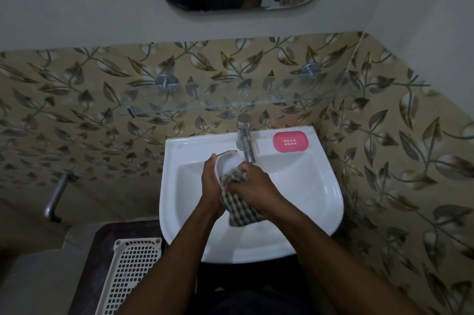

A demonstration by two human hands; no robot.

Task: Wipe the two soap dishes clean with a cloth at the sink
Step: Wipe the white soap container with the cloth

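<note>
Left hand [210,186] gripping one white soap dish [225,162], right hand [254,186] clutching one checked cloth [239,209], one pink soap dish [290,141] on sink [325,186]

A white sink [295,186] is seen at the centre. A pink soap dish [290,141] is set on its rim at two o'clock from the basin. A white soap dish [225,163] is held over the basin, and a cloth [239,208] checked in dark brown and cream is pressed to it at five o'clock. The wall tiles [77,114] are patterned with brown and grey leaves on a beige ground, and plain white wall [77,6] is seen above them. A cream basket [128,276] with a square grid pattern is seen at seven o'clock from the sink. The tap [245,137] is silver.
</note>
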